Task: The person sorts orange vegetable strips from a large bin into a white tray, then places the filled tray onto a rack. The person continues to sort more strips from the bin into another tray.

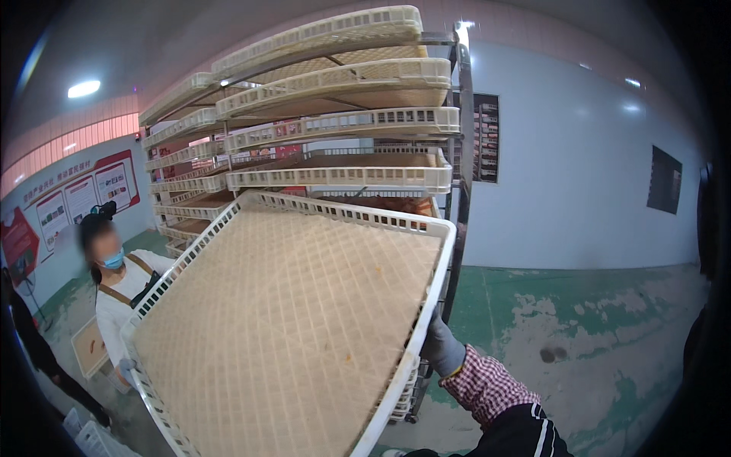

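My right hand (pixel 443 345), in a grey work glove, grips the right rim of a large white plastic tray (pixel 425 328). Pale mesh (pixel 274 320) with a grid showing through covers the tray's floor, and a few small orange bits (pixel 348 357) lie on it. The tray is held tilted before me, in front of a metal rack. Out of view is my left hand. On the tray's left side, a co-worker's gloved hand (pixel 126 370) is at the rim. A red checked oversleeve (pixel 485 385) covers my right forearm.
Behind the tray rises a metal rack (pixel 464 143) loaded with several white trays (pixel 342 128); one holds reddish-brown pieces (pixel 377 207). A masked co-worker (pixel 123 291) stands at left, near another tray (pixel 88 345). White crates (pixel 100 440) sit at lower left. Worn green floor (pixel 542 320) extends right.
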`<state>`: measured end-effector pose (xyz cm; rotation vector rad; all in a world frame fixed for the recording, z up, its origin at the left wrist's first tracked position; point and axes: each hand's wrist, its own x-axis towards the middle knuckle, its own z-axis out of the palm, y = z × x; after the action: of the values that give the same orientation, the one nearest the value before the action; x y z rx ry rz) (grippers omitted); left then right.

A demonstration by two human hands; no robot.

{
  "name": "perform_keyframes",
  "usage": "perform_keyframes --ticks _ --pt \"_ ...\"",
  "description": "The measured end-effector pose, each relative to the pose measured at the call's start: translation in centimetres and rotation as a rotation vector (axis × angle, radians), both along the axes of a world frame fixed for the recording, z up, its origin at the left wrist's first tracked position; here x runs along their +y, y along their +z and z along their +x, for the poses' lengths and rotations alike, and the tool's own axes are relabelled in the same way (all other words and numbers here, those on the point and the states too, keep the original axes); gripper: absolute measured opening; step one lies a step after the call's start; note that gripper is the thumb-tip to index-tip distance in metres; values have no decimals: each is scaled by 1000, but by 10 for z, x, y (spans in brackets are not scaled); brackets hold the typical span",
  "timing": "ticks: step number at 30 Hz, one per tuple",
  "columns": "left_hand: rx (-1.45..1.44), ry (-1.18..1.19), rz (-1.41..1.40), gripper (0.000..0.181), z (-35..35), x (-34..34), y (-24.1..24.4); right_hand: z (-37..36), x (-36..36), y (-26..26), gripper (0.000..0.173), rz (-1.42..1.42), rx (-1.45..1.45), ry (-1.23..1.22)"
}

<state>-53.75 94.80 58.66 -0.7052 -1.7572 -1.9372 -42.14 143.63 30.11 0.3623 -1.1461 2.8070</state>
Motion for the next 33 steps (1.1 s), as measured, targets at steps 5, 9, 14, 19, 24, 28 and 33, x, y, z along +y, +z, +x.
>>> perform_keyframes --ticks 5,9,14,19,24,28,33 --pt "-45 14 21 45 23 69 -38 -50 65 5 39 -400 243 178" --pt "-84 39 18 45 29 146 -82 -48 114 35 32 -10 146 -56" --pt "-177 33 73 44 21 228 -171 -35 221 21 34 417 112 -449" --pt "-180 111 -35 44 24 304 -190 -146 328 20 37 214 48 -596" --pt "-123 -119 256 44 -28 410 -178 -258 380 44 62 -2 -156 -208" --pt "-183 -43 264 47 -58 427 -190 -318 383 77 55 -27 -103 84" --pt "-78 45 94 57 -75 474 -184 -369 411 91 30 -194 -241 -13"
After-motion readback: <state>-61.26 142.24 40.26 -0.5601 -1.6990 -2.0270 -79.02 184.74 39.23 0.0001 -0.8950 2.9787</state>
